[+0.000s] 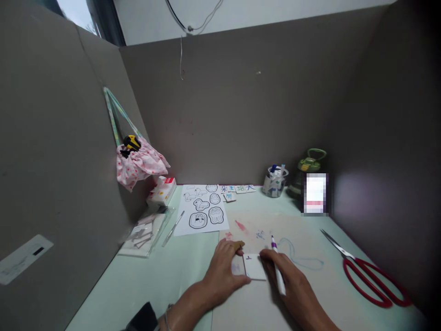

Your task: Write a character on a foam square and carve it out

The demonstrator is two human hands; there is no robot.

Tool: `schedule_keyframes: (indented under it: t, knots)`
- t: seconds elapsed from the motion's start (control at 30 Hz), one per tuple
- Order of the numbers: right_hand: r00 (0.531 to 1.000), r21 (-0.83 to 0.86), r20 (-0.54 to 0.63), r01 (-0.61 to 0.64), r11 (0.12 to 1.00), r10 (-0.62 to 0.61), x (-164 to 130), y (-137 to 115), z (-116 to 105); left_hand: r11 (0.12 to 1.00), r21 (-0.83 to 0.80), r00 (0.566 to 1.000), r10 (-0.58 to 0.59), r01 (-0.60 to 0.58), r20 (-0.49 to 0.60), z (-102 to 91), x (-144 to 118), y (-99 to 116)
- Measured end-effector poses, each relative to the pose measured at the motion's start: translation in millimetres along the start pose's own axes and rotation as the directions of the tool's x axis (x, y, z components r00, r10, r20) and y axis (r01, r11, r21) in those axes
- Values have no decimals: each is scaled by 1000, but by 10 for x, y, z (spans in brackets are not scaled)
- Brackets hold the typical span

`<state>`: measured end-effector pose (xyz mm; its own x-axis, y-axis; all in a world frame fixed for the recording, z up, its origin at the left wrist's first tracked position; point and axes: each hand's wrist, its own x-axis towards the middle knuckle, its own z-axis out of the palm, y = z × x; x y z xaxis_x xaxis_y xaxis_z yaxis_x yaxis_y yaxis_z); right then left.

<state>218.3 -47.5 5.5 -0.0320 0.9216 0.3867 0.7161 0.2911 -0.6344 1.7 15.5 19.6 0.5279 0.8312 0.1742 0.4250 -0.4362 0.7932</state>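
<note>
Two hands: both rest low on a stained work mat (310, 248) that covers the pale green desk (144, 285).
Left hand (223, 273): lies flat, fingers loosely spread, pressing on the mat and touching the left edge of the small white card (255, 267); it pins rather than pinches.
Right hand (292, 285): fingers pressed together around a white marker (278, 269), its purple tip pointing up and away, just right of the card.
Card: lies flat on the mat between the two hands, with a short dark stroke near its top left corner.
Clear cup (274, 182): stands at the back by the wall and holds several pens or markers, blue caps showing; the exact count is hard to tell at this distance.
Pink bag (139, 163): hangs by a pale strap from the left partition, mouth open, with a yellow and black item sitting in its top.
Green bottle (308, 172): stands right of the cup, lid closed, partly behind a blurred patch.
Outline sheet (203, 209): white paper printed with black outlined shapes, left of the mat.
Lettered tiles (237, 189): a short row at the back, beside the sheet.
Red scissors (372, 276): lie closed on the right, well apart from the hands.
Tissue pack (161, 191): sits under the bag, by the left partition.
</note>
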Motion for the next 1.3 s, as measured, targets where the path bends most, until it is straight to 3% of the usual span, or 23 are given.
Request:
schedule_keyframes:
  t: [1.3]
  knots:
    - [1000, -14, 10, 5, 1000, -5, 15, 0, 1, 1000, 8, 1000, 24, -24, 0, 2, -10, -11]
